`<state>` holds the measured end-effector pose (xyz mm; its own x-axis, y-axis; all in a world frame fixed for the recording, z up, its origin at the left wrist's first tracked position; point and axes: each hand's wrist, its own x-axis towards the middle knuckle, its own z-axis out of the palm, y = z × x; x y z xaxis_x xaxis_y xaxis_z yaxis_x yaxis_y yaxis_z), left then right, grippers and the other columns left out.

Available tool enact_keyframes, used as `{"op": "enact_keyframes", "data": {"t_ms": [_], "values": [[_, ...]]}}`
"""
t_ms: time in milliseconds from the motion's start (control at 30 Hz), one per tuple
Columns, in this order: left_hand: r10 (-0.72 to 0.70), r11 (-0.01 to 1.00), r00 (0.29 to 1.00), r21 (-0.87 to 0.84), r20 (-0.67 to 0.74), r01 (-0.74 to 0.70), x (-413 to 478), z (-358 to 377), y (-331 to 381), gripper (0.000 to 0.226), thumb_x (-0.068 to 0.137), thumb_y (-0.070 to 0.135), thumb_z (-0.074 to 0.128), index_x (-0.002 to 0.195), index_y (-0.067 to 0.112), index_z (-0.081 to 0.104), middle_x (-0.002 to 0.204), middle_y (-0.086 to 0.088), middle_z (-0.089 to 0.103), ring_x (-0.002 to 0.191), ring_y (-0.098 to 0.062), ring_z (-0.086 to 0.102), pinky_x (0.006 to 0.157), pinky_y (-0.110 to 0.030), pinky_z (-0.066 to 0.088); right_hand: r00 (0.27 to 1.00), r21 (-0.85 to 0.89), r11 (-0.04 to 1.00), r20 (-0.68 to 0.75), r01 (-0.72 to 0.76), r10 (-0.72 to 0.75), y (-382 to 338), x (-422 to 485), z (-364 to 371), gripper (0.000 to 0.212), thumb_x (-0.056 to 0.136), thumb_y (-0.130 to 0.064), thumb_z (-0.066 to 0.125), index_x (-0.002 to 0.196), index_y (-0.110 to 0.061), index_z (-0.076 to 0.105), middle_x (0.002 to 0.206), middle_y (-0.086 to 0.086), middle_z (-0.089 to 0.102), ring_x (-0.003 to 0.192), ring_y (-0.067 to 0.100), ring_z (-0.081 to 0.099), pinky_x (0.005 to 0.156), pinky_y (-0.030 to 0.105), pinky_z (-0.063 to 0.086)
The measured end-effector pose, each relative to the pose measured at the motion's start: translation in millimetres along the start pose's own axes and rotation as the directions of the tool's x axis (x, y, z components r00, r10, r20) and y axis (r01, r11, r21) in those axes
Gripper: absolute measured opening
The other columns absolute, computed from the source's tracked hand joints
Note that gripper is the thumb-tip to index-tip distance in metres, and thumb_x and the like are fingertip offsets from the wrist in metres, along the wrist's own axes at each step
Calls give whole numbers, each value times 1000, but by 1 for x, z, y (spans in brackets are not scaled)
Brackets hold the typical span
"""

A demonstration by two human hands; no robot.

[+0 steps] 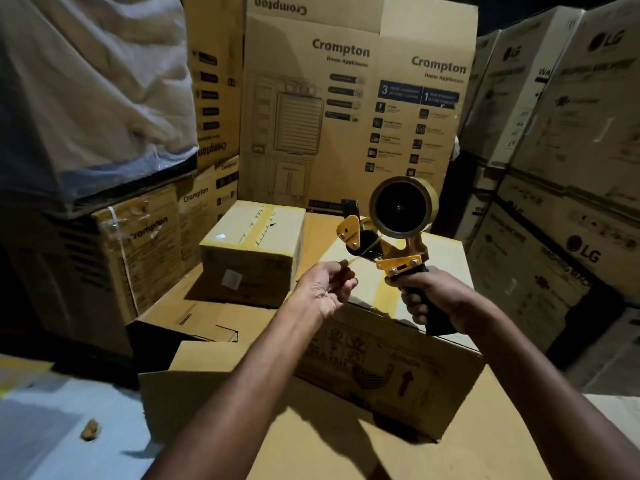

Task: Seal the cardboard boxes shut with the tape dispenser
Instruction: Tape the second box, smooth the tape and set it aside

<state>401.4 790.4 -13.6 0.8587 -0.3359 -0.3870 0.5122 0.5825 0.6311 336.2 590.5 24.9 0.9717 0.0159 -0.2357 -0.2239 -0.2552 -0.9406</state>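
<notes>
1. Above the near box, the right hand [440, 299] is clenched round the black handle of the tape dispenser [398, 233], roll uppermost, mouth pointing left.
2. Just to its left, the left hand [322, 289] pinches the free tape end [349, 262]; a short strand runs between hand and dispenser.
3. Directly beneath both hands lies the cardboard box [381, 368], top closed. The left hand is nearer its front edge, so I'd judge the tape lands there first.
4. Behind and to the left sits a smaller box [252, 251], with a tape strip along its top.

One tape dispenser [391, 233], two hands [325, 289] [436, 299], and perhaps a dozen cardboard boxes [252, 251].
</notes>
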Motion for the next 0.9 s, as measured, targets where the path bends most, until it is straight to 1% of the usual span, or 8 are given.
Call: {"op": "enact_keyframes", "data": {"t_ms": [167, 333, 433, 500, 633, 700, 767, 900], "values": [[183, 970, 977, 182, -109, -161, 16, -16, 13, 10, 94, 4, 62, 88, -1, 69, 58, -8, 66, 42, -12, 60, 34, -15, 39, 1000, -124, 992, 10, 16, -15, 1, 6, 6, 23, 97, -22, 69, 82, -11, 57, 60, 5, 47, 49, 18, 41, 48, 29, 35], [322, 889, 940, 379, -113, -259, 25, -32, 26, 6, 88, -1, 68, 92, -5, 72, 66, -12, 69, 49, -16, 60, 36, -16, 34, 999, -211, 977, 30, 20, -14, 3, 8, 10, 29, 97, -25, 70, 72, -14, 59, 59, 5, 50, 48, 17, 42, 49, 28, 37], [342, 867, 935, 415, -95, -275, 37, -47, 33, 3, 85, 0, 75, 85, -3, 74, 67, -12, 69, 48, -14, 57, 37, -17, 34, 999, -243, 970, 39, 21, -12, 3, 6, 9, 26, 96, -25, 71, 77, -11, 61, 59, 5, 51, 48, 17, 43, 48, 27, 38], [345, 869, 933, 412, -106, -274, 48, -65, 40, 9, 83, 6, 82, 83, -1, 75, 66, -11, 67, 46, -11, 52, 37, -17, 35, 999, -247, 969, 35, 17, -9, 5, 5, 3, 26, 95, -25, 72, 78, -9, 60, 59, 7, 50, 48, 18, 42, 48, 28, 37], [337, 830, 938, 498, -88, -251, 62, -91, 43, 25, 80, 15, 87, 93, -3, 75, 68, -10, 67, 49, -10, 51, 41, -18, 38, 999, -343, 939, 44, -2, 18, 5, 4, -1, 30, 95, -24, 72, 75, -6, 59, 60, 9, 50, 48, 19, 42, 49, 29, 36], [342, 822, 935, 511, -93, -250, 68, -96, 40, 30, 80, 17, 87, 96, -6, 75, 69, -11, 67, 50, -12, 51, 42, -19, 38, 999, -396, 918, 30, -19, 33, 6, 6, 3, 34, 94, -27, 73, 68, -10, 60, 60, 7, 52, 48, 17, 43, 49, 27, 36], [346, 823, 932, 511, -107, -247, 71, -99, 37, 29, 80, 16, 87, 96, -5, 75, 70, -11, 69, 50, -12, 51, 40, -18, 37, 999, -413, 910, 15, -35, 45, 7, 10, 6, 35, 93, -29, 73, 64, -13, 61, 60, 6, 54, 48, 16, 44, 48, 27, 37], [376, 808, 917, 532, -134, -254, 77, -102, 35, 23, 83, 14, 84, 93, -4, 73, 68, -9, 70, 48, -10, 50, 41, -18, 37, 998, -443, 894, -1, -61, 68, 7, 18, 11, 32, 94, -29, 73, 69, -12, 61, 58, 2, 55, 45, 13, 46, 45, 24, 38]]}}
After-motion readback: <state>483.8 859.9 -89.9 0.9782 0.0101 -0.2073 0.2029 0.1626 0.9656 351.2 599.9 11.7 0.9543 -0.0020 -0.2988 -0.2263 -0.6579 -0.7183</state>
